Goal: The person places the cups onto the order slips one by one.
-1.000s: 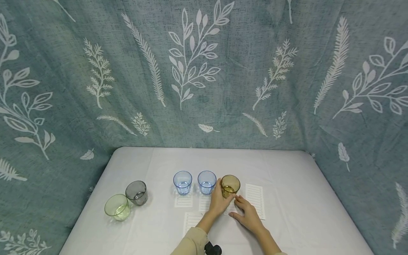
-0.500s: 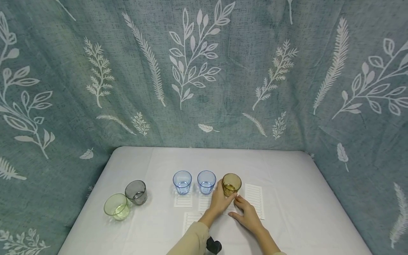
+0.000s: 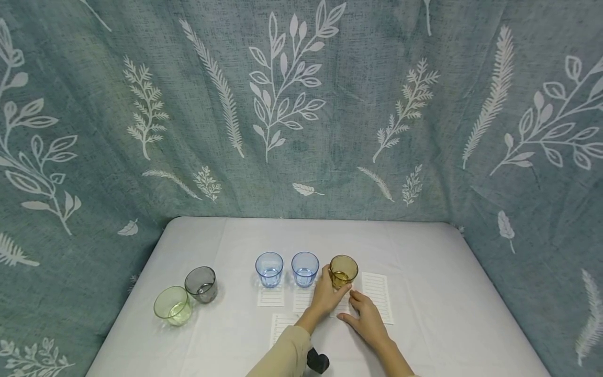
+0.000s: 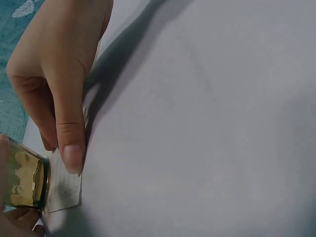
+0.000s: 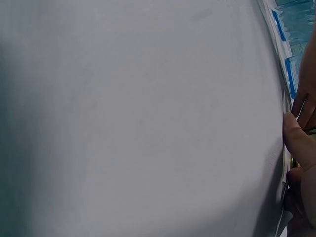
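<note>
My left hand (image 3: 326,294) grips an amber glass tumbler (image 3: 344,269), its thumb across the near side and its fingers round the left side. The tumbler stands at the top of a small white lined card (image 4: 66,187), which both arms partly cover in the head view. On that card's edge rests the thumb of my right hand (image 3: 369,318), close to the tumbler's base; its fingers reach down beyond the card's other side. Left of the tumbler, two blue glass tumblers, one nearer (image 3: 305,269) and one farther (image 3: 269,269), stand in line above lined cards.
A grey glass (image 3: 201,285) and a green glass (image 3: 173,306) stand close together on the table's left. A longer lined card (image 3: 377,293) lies right of my hands, another card (image 3: 282,327) near my left sleeve. Beside that sleeve is a black heart-shaped thing (image 3: 317,361).
The amber tumbler has slid slightly right and away from me, with my left hand following. My right fingertips have shifted a little; the other glasses stay put.
</note>
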A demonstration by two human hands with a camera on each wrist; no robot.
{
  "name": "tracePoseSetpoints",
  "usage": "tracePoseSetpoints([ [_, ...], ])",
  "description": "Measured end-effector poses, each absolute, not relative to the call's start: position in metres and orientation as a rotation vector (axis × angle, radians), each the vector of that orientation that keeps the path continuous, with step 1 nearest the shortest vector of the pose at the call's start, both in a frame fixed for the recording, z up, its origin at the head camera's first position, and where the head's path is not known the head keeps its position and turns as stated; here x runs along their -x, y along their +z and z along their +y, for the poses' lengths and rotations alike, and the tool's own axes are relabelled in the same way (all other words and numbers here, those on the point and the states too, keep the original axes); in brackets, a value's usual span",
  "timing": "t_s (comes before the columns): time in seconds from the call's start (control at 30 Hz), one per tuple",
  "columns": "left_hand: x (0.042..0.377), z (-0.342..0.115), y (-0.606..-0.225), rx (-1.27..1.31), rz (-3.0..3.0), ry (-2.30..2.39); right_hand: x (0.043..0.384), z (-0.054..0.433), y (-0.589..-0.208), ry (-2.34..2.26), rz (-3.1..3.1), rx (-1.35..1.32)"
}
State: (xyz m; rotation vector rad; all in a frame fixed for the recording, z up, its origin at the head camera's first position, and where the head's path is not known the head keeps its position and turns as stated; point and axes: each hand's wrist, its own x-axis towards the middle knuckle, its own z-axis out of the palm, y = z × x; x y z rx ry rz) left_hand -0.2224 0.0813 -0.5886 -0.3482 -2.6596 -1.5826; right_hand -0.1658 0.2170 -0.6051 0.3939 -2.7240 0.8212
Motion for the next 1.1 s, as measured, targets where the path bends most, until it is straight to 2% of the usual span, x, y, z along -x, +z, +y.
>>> tracePoseSetpoints([
  [1.1, 0.2218, 0.0750, -0.5911, 0.445, -2.638, -1.544, 0.1714, 0.2233, -0.6090, 0.809, -2.702, -0.414],
])
